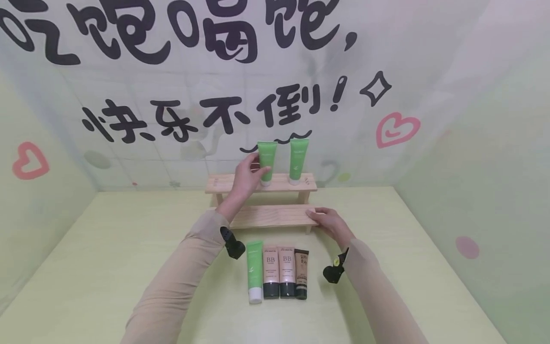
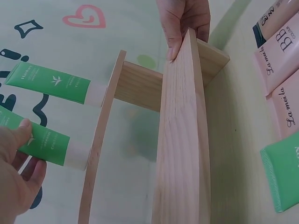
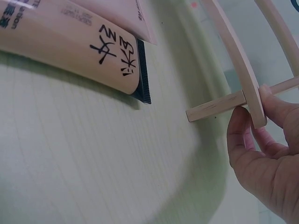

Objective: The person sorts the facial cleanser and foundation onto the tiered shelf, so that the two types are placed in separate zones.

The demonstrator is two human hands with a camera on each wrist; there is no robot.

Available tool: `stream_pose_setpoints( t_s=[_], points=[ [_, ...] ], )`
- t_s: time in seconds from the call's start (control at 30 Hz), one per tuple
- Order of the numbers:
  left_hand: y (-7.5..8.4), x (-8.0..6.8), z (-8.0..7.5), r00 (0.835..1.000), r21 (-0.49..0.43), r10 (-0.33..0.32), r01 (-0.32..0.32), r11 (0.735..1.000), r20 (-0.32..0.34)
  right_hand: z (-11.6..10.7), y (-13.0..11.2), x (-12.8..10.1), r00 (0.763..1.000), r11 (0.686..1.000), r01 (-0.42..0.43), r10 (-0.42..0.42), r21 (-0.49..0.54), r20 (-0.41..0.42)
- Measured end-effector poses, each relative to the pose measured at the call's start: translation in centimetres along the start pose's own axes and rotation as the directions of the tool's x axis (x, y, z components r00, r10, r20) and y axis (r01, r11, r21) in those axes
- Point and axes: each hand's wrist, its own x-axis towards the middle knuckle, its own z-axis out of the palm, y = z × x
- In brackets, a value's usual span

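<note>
With thumb and fingers my left hand (image 1: pixel 248 177) pinches a green tube (image 1: pixel 267 157) that stands cap down on the upper step of a two-tier wooden rack (image 1: pixel 270 217). To its right on the same step stands a second green tube (image 1: pixel 298 160), also on its white cap. My right hand (image 1: pixel 331 223) grips the right end of the lower step, thumb on top and fingers beneath, as the right wrist view shows. Nothing stands on the visible part of that lower step.
In front of the rack lie a green tube (image 1: pixel 255 272), two pink BB cream tubes (image 1: pixel 270 272) side by side, and a smaller tan tube (image 1: pixel 302 274) with a black cap. Behind the rack rises a wall (image 1: pixel 180 162) with large black lettering.
</note>
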Motion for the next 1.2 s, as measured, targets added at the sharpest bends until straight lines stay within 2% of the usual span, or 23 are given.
stream_pose_setpoints(
  t_s=[0.23, 0.47, 0.7, 0.97, 1.2],
  points=[
    [-0.5, 0.3, 0.0, 1.0, -0.01, -0.009, 0.009, 1.0, -0.003, 0.1, -0.2, 0.0, 1.0, 1.0, -0.011, 0.011, 0.001, 0.0],
    [-0.2, 0.5, -0.4, 0.996, 0.077, -0.045, 0.039, 0.996, 0.076, 0.2, -0.6, -0.1, 1.0, 1.0, -0.007, 0.007, 0.004, -0.001],
    [-0.4, 0.4, -0.4, 0.992, 0.097, -0.087, 0.079, 0.992, 0.086, -0.1, 0.0, 0.3, 1.0, 0.999, 0.007, -0.007, -0.037, 0.012],
    [-0.6, -0.5, -1.1, 0.989, 0.075, -0.128, 0.122, 0.99, 0.073, 0.2, -0.1, -0.2, 1.0, 1.0, -0.004, 0.004, -0.021, -0.004],
    [-1.1, -1.6, -1.8, 0.979, 0.085, -0.182, 0.175, 0.981, 0.094, 0.1, -0.1, -0.1, 1.0, 0.999, -0.023, 0.023, -0.022, 0.005]
  ],
)
